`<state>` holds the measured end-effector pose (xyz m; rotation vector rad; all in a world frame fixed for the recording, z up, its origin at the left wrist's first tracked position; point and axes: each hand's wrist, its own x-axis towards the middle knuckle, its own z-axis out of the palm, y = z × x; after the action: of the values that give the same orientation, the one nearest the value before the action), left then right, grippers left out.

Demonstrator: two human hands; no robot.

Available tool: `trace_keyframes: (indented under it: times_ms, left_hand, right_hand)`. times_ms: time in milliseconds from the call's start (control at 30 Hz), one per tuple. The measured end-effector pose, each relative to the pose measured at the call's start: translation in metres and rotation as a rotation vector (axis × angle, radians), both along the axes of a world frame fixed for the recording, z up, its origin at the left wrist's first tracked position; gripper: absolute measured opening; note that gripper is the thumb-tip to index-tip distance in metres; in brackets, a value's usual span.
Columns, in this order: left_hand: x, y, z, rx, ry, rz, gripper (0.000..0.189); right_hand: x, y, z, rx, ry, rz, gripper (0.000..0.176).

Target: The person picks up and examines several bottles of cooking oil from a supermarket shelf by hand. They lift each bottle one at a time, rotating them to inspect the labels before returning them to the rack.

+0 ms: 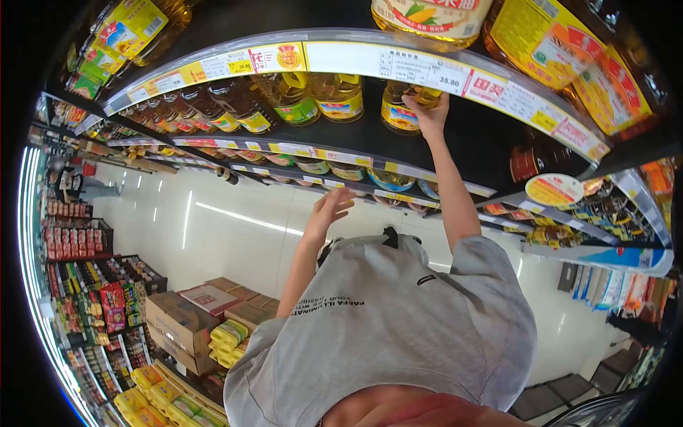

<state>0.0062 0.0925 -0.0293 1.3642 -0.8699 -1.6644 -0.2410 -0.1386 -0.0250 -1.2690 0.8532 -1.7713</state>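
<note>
My right hand [430, 117] is raised to the shelf, its fingers against the right side of an oil bottle [400, 117] with a yellow and blue label. The bottle stands upright on the dark shelf, its top hidden behind the price rail [348, 60]. To its left are another oil bottle [338, 99] and one with a green and yellow label [295, 103]. My left hand [333, 208] hangs in the air below the lower shelf edge, fingers apart, holding nothing.
Large oil bottles [551, 43] stand on the shelf above. Lower shelves hold tubs [391, 181] and other goods. Cardboard boxes [181, 324] and yellow packs [160, 391] are at the lower left. A person [75, 183] is far left. A round tag [555, 190] sticks out at right.
</note>
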Motion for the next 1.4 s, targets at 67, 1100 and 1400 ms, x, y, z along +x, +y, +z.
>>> trace_keyframes:
  times_ms: [67,1100,1400]
  left_hand:
    - [0.005,0.007,-0.006,0.009,0.005,0.044,0.060]
    - [-0.050,-0.180,0.321,-1.399,-0.424,0.091,0.109]
    - [-0.087,-0.216,0.331,-1.273,-0.033,-0.198,0.105]
  right_hand:
    - [0.008,-0.019,-0.014,0.051,0.091,0.055,0.057]
    - [0.032,0.107,0.025,0.105,0.482,-0.440,0.061]
    - [0.018,0.167,0.018,0.264,0.302,-0.470,0.053]
